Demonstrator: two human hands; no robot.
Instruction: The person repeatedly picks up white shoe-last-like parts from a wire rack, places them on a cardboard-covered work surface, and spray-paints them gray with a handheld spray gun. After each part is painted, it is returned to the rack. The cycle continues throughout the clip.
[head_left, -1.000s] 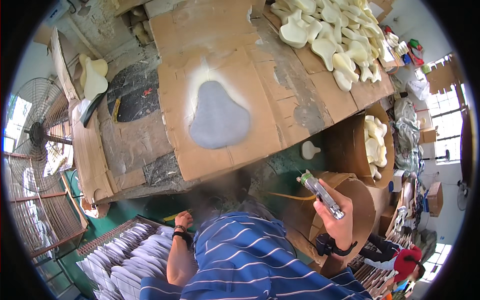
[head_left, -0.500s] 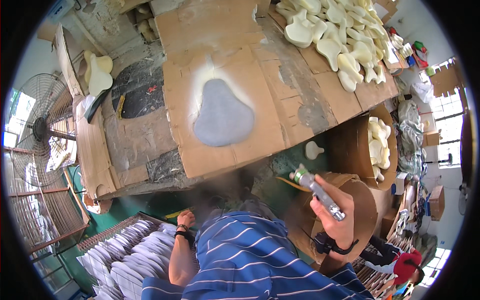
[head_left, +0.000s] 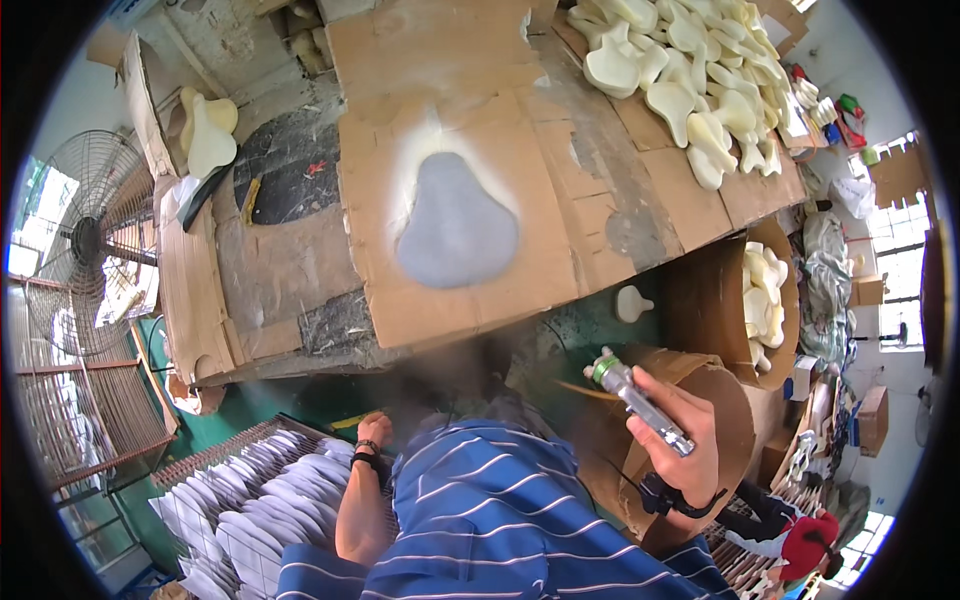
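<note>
Bright inside, black outside

Lit by soft daylight, blown white at the windows [head_left: 903, 240] right and behind the fan [head_left: 88, 240] left. Evenly bright across the cardboard [head_left: 430, 315]; dim and smeary beneath its near edge. Glints on the tool [head_left: 640, 402]. Reads crisp at centre, bends and softens toward the circular black border.

The view has turned slightly, so the grey pad [head_left: 458, 225] appears further right and higher.

Free room lies above the grey pad [head_left: 457, 222]; foam pieces [head_left: 670, 100] block rightward.
</note>
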